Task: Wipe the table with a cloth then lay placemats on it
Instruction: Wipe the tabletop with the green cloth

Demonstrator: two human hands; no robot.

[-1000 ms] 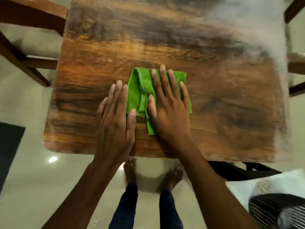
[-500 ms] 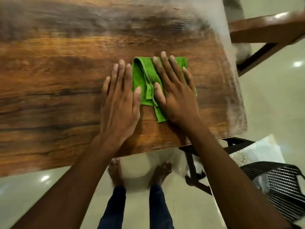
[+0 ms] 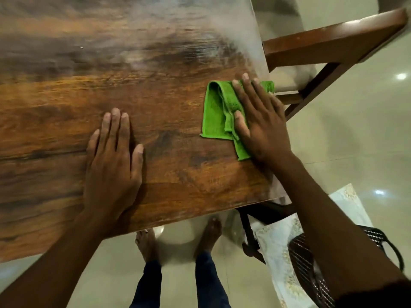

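Wiping step underway: right hand (image 3: pixel 260 121), fingers flat, presses green cloth (image 3: pixel 219 112) at table (image 3: pixel 155 90) edge nr a chair (image 3: pixel 329 45); left hand (image 3: pixel 113 158) flat on wood (bracing). Next: sweep back across. Placemats possibly the pale sheet (image 3: pixel 282 252) below, arm-hidden, unclear.

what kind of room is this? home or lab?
Most likely a home dining area. A wood-grain table has a wooden chair drawn up at its end, the floor is glossy pale tile, and the person stands barefoot, right hand pressing a green cloth.
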